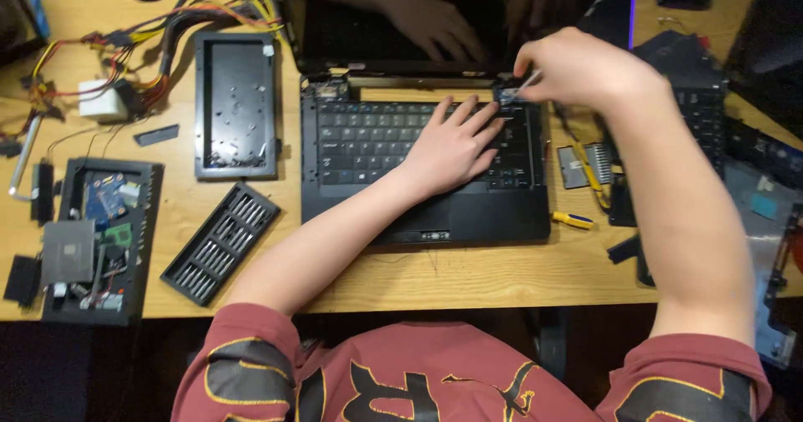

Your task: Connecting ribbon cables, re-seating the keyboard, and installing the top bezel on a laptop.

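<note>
A black laptop [393,213] lies open on the wooden desk [468,276], its screen tilted back. My left hand [456,146] rests flat on the keyboard [360,142] with fingers spread. My right hand [577,66] is closed on a thin metal tool [525,83], whose tip touches the laptop's upper right corner near the hinge [508,95]. The hands of another person [439,25] rest on the laptop's screen at the top of the view.
A tray of screwdriver bits [220,242] lies left of the laptop, beside a black cover panel [237,104]. A tray of small parts [96,238] and a bundle of coloured wires [180,12] sit far left. A yellow screwdriver [574,219] and more laptop parts [711,112] lie right.
</note>
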